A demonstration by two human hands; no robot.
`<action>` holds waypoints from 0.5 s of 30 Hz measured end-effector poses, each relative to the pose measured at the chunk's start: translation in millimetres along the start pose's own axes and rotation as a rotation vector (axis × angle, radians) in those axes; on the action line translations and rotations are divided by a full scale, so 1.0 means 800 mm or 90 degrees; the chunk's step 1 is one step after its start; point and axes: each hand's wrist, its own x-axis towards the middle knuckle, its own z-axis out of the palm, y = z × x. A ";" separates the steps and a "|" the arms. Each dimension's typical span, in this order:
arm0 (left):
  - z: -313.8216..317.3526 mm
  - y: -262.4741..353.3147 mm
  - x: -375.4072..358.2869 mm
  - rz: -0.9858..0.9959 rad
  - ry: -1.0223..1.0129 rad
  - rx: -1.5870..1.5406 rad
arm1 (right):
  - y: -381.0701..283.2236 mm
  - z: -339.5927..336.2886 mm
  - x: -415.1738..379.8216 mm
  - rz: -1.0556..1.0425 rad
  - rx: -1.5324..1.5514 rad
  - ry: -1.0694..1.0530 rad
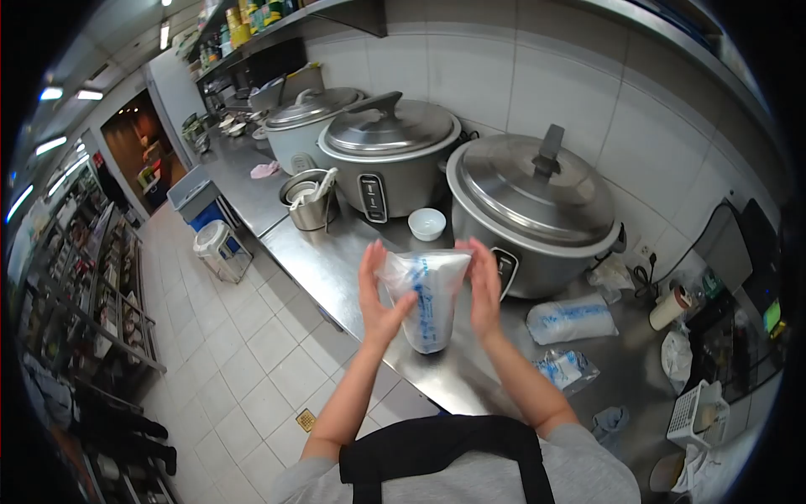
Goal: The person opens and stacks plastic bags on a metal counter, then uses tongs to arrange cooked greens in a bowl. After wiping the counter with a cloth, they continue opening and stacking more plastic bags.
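Note:
A clear plastic bag (430, 307) with blue print and white contents stands upright near the counter's front edge, between my hands. What the white contents are, I cannot make out. My left hand (384, 296) is at the bag's left side, fingers stretched upward and the thumb over its front. On the other side, my right hand (483, 290) has its fingers extended beside the bag's upper right edge. Both sets of fingertips are slightly blurred. Just beyond the bag sits a small white bowl (427, 224).
Large rice cookers with metal lids, including a near one (537, 193) and a middle one (390, 134), line the wall. A metal pot (309, 202) holds utensils. Another blue-printed bag (573, 319) and a white basket (698, 416) lie right. Shelving (117, 294) stands across the aisle.

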 end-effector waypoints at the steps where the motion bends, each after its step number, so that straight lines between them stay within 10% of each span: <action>1: -0.010 -0.001 0.018 0.033 -0.106 0.130 | -0.019 0.003 0.020 0.009 0.001 -0.002; 9: -0.018 -0.012 0.070 -0.251 -0.206 -0.078 | -0.047 0.001 0.051 -0.092 -0.188 -0.056; 15: -0.007 -0.026 0.037 -0.163 -0.096 -0.128 | -0.031 0.016 0.025 -0.034 0.046 0.022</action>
